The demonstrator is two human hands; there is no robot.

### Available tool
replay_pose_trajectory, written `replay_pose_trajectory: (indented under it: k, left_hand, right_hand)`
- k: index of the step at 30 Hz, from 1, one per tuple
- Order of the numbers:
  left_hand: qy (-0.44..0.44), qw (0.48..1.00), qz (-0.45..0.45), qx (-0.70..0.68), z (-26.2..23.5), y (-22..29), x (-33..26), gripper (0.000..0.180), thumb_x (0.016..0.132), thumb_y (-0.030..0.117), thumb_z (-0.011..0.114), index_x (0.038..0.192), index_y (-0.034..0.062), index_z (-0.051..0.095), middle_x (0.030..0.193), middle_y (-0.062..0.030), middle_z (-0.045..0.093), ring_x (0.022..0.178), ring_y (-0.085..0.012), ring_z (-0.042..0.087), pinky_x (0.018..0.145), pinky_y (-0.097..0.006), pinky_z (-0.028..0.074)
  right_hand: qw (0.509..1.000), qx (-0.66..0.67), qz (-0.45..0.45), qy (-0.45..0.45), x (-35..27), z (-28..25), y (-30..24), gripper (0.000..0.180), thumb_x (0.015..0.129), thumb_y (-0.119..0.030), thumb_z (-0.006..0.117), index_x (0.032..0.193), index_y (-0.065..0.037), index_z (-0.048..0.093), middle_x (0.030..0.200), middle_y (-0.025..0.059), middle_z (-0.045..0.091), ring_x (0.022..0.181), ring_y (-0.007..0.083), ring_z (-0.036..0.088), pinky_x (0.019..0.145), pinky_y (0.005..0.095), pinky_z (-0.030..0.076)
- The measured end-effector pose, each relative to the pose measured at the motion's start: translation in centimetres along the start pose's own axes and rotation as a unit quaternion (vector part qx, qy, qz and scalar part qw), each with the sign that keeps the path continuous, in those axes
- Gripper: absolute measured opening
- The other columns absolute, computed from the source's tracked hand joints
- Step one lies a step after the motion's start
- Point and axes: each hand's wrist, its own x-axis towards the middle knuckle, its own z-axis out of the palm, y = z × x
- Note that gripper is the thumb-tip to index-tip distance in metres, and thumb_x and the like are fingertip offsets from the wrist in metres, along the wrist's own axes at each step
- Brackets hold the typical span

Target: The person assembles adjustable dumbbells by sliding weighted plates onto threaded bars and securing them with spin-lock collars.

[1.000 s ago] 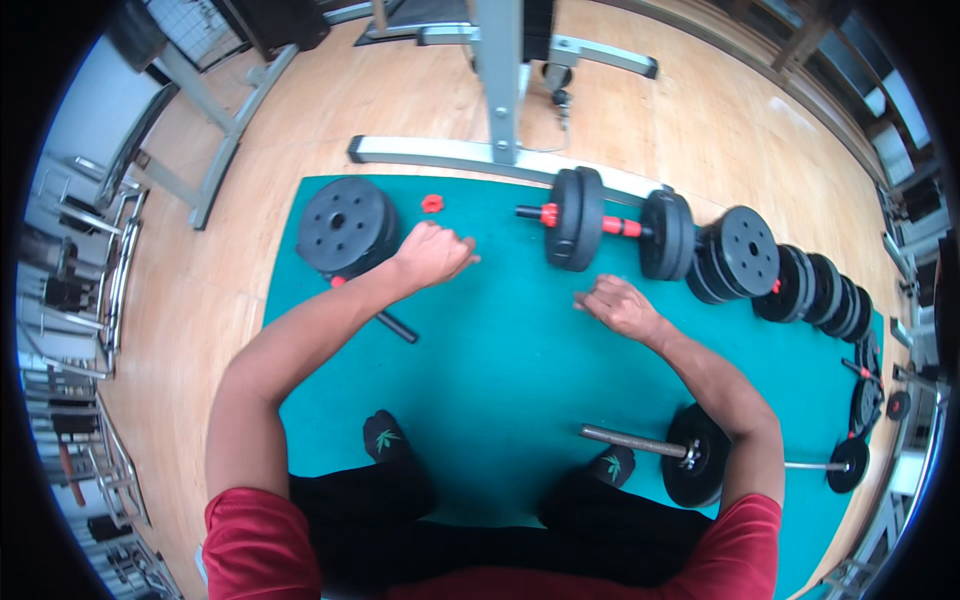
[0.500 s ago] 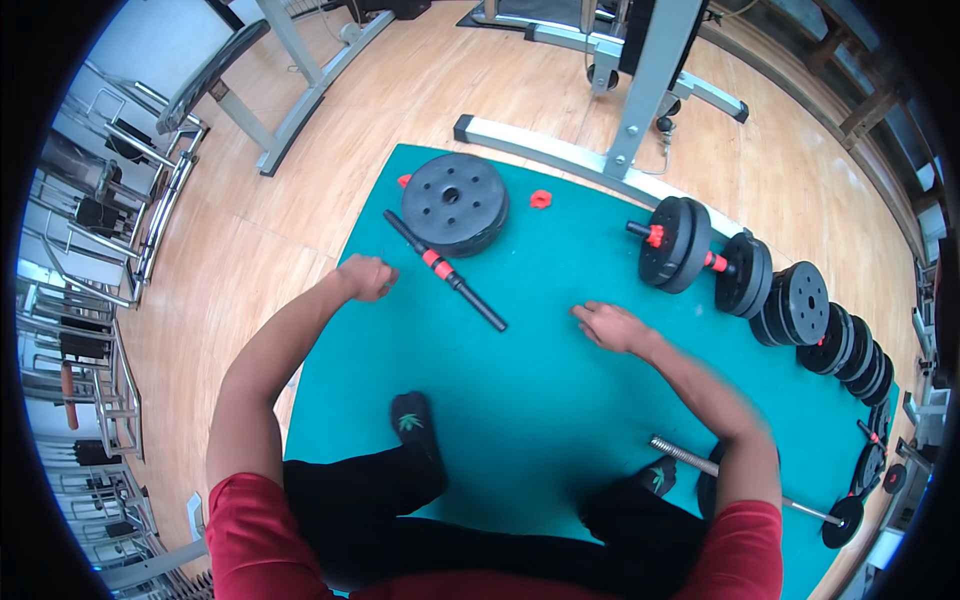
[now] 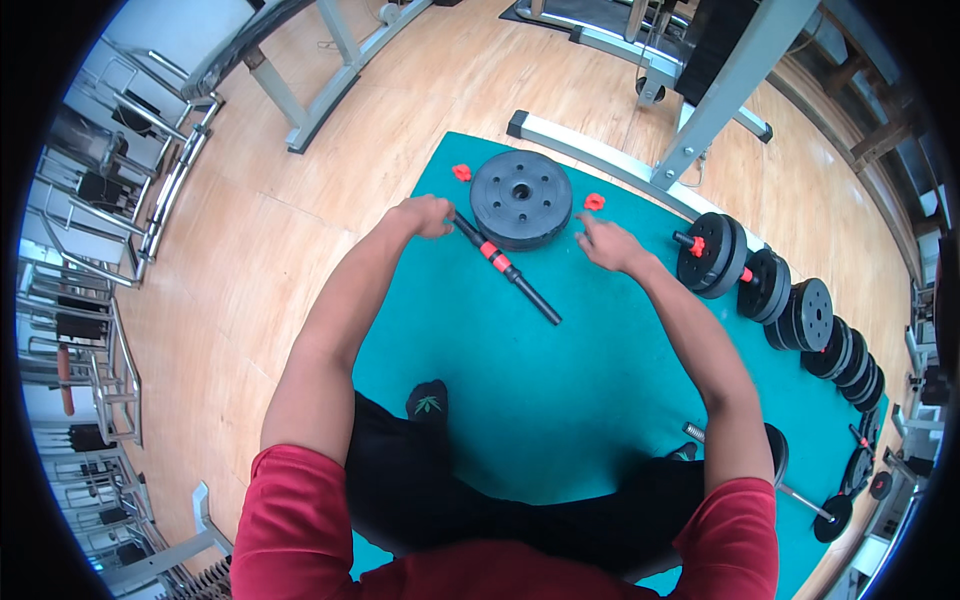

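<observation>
A stack of round black weight plates lies flat on the green mat, with bolt-like holes around its centre bore. Beside its lower left lies a black dumbbell bar with a red-banded middle, slanting toward me. My left hand is by the bar's far end, left of the stack, fingers loosely bent and nothing visible in them. Close to the stack's right edge is my right hand, its fingers apart and empty. One red star-shaped collar nut sits left of the stack, another red nut right of it.
A loaded dumbbell and several more plates line the mat's right side. A metal barbell lies near my right foot. The grey machine frame borders the mat's far edge; more gym machines stand at left.
Both hands have reached farther forward, the left toward the bar's far end and the right toward the plate stack. The whole view has shifted; the plates and bar look unmoved on the mat.
</observation>
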Motion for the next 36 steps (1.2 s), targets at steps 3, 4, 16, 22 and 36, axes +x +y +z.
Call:
replay_pose_trajectory:
  k: [3,4,16,22,36]
  left_hand:
    - [0.026,0.997,0.009,-0.067,0.3,-0.3,1.8,0.048,0.095,0.047,0.056,0.126,0.0111,0.063,0.112,-0.0169,0.07,0.111,-0.0341,0.063,0.095,-0.045,0.05]
    - [0.052,0.994,0.002,-0.093,0.0,-0.6,2.5,0.052,0.095,0.051,0.054,0.126,0.0105,0.063,0.113,-0.0167,0.069,0.112,-0.0342,0.063,0.096,-0.045,0.05]
    - [0.138,0.874,-0.05,-0.462,3.5,2.4,9.6,0.087,0.089,0.068,0.053,0.13,-0.0085,0.055,0.129,-0.0272,0.06,0.121,-0.037,0.058,0.102,-0.042,0.045]
    - [0.257,0.789,-0.117,-0.546,5.6,3.9,12.3,0.071,0.088,0.059,0.062,0.121,-0.0039,0.064,0.118,-0.0252,0.066,0.113,-0.0372,0.063,0.097,-0.042,0.047]
    - [0.287,0.828,-0.173,-0.45,8.4,10.0,5.3,0.08,0.085,0.055,0.066,0.132,-0.0069,0.048,0.142,-0.029,0.032,0.132,-0.0481,0.032,0.109,-0.049,0.035]
  right_hand:
    - [0.991,0.101,0.072,0.045,2.5,1.4,-1.8,0.069,0.098,-0.046,0.051,0.147,-0.003,0.029,0.128,0.0302,0.057,0.12,0.043,0.056,0.1,0.0479,0.047]
    - [0.984,0.134,0.096,0.062,3.2,2.2,-2.0,0.074,0.097,-0.049,0.051,0.149,-0.003,0.025,0.13,0.0307,0.055,0.12,0.0433,0.056,0.099,0.0489,0.048]
    - [0.807,0.458,0.345,0.14,8.3,6.4,-3.7,0.093,0.081,-0.064,0.07,0.142,-0.002,0.035,0.124,0.0151,0.062,0.107,0.0284,0.062,0.079,0.0461,0.056]
    - [0.79,0.496,0.351,0.079,8.1,4.8,-4.1,0.091,0.074,-0.063,0.077,0.132,0.002,0.051,0.122,0.0158,0.063,0.107,0.0281,0.062,0.083,0.0459,0.053]
    - [0.643,0.67,0.283,0.241,0.8,13.8,-6.8,0.073,0.084,-0.045,0.075,0.135,0.0,0.048,0.119,0.0135,0.065,0.103,0.0225,0.064,0.084,0.0382,0.051]
